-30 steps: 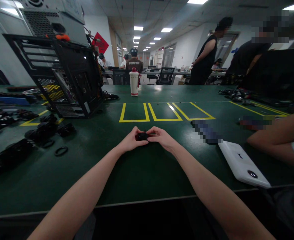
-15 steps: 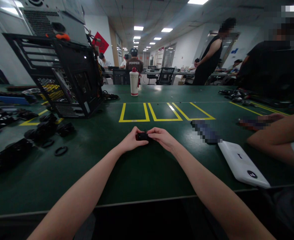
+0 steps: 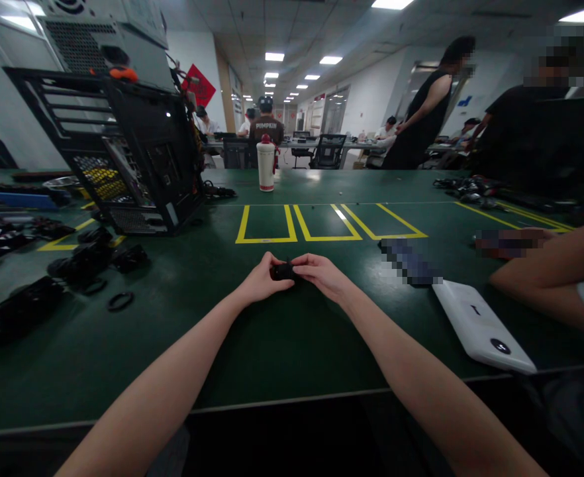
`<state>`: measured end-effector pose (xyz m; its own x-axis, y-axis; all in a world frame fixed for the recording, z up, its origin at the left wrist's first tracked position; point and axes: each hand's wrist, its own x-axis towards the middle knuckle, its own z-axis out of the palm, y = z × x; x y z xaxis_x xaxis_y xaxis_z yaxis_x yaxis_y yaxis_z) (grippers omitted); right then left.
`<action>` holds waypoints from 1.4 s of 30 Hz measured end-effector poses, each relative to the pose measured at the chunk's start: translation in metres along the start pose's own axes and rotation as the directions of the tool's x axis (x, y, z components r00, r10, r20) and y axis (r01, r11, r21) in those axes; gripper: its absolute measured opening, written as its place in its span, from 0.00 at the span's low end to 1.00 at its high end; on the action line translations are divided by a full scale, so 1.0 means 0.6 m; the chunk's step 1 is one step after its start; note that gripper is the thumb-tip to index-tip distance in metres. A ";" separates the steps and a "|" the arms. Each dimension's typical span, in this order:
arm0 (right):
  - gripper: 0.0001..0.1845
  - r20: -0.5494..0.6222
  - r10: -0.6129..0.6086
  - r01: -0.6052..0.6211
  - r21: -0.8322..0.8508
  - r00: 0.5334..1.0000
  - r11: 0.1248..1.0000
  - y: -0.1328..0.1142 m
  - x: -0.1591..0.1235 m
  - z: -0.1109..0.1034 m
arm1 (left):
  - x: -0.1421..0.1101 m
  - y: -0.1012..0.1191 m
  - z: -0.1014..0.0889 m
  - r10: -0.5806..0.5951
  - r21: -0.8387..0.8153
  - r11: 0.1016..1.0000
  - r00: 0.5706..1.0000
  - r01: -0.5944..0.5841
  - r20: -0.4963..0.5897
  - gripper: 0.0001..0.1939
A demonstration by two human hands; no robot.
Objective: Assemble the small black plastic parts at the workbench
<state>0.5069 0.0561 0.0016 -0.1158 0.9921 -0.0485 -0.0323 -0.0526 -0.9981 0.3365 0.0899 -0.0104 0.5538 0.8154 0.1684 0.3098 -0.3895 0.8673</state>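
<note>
Both my hands meet at the middle of the green table [image 3: 282, 344], just in front of the yellow marked boxes [image 3: 322, 225]. My left hand [image 3: 262, 281] and my right hand [image 3: 324, 275] pinch a small black part [image 3: 283, 271] between their fingertips, low over the table top. The part is mostly covered by my fingers, so its shape is unclear.
An open black computer case [image 3: 123, 152] stands at the back left, with several black parts [image 3: 81, 262] and a black ring [image 3: 120, 301] before it. A white bottle [image 3: 266, 165] stands behind. A white device [image 3: 481, 328] lies right, beside another person's forearm [image 3: 545, 278]. People stand at the back right.
My hands and the black part have stayed in place. The standing people at the back right have shifted a little.
</note>
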 end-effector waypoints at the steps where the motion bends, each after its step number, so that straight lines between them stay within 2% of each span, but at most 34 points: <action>1: 0.13 -0.022 0.006 -0.005 0.019 1.000 1.000 0.001 0.001 0.001 | 0.000 0.000 0.001 -0.003 0.006 1.000 1.000 0.003 -0.009 0.22; 5: 0.14 -0.063 0.015 -0.017 -0.047 0.998 0.999 0.011 0.008 0.001 | 0.001 -0.001 0.006 -0.015 0.024 1.000 0.999 0.016 -0.036 0.22; 9: 0.14 -0.005 -0.004 0.003 -0.131 1.000 0.991 0.011 0.006 -0.003 | 0.000 0.000 0.008 -0.013 0.023 1.000 0.999 0.014 -0.050 0.23; 13: 0.17 0.048 -0.025 0.030 -0.094 0.999 0.995 0.007 0.003 -0.005 | 0.000 0.001 0.008 0.018 -0.020 1.000 0.999 -0.019 -0.046 0.28; 17: 0.16 -0.016 0.009 -0.010 -0.050 1.000 0.999 0.012 0.008 -0.003 | 0.001 -0.001 0.008 0.022 -0.035 0.999 1.000 -0.023 -0.016 0.32; 21: 0.14 0.021 0.001 0.001 -0.071 1.000 0.997 0.009 0.008 -0.005 | 0.002 -0.004 0.010 0.035 -0.016 0.999 0.999 -0.035 -0.029 0.31; 25: 0.10 0.010 -0.013 0.013 0.054 1.000 0.998 0.001 0.005 -0.008 | 0.003 -0.004 0.010 0.035 0.003 0.999 0.999 -0.035 -0.026 0.30; 27: 0.11 -0.016 -0.005 0.006 0.096 1.000 0.995 0.001 0.005 -0.007 | 0.001 -0.001 0.009 0.027 0.010 1.000 0.999 -0.027 -0.026 0.30; 30: 0.14 -0.032 0.009 -0.007 0.080 0.999 0.997 0.004 0.004 -0.004 | -0.001 0.004 0.008 0.013 0.009 1.000 1.000 -0.013 -0.025 0.29; 35: 0.15 0.007 0.002 -0.002 0.089 1.000 0.996 0.004 0.003 -0.005 | -0.002 0.008 0.008 -0.003 -0.004 1.000 0.999 0.003 -0.032 0.29; 39: 0.14 -0.039 0.007 -0.001 0.134 0.999 0.991 0.001 0.003 -0.006 | 0.000 0.005 0.010 -0.008 -0.002 1.000 0.999 0.008 -0.046 0.29; 42: 0.14 -0.057 0.024 -0.019 0.091 0.998 0.996 -0.002 0.001 -0.002 | 0.000 0.004 0.010 -0.004 -0.001 1.000 0.999 0.004 -0.048 0.29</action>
<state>0.5083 0.0567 0.0029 -0.0597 0.9954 -0.0748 -0.1207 -0.0816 -0.9893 0.3417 0.0863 -0.0108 0.5146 0.8368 0.1868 0.3111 -0.3853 0.8688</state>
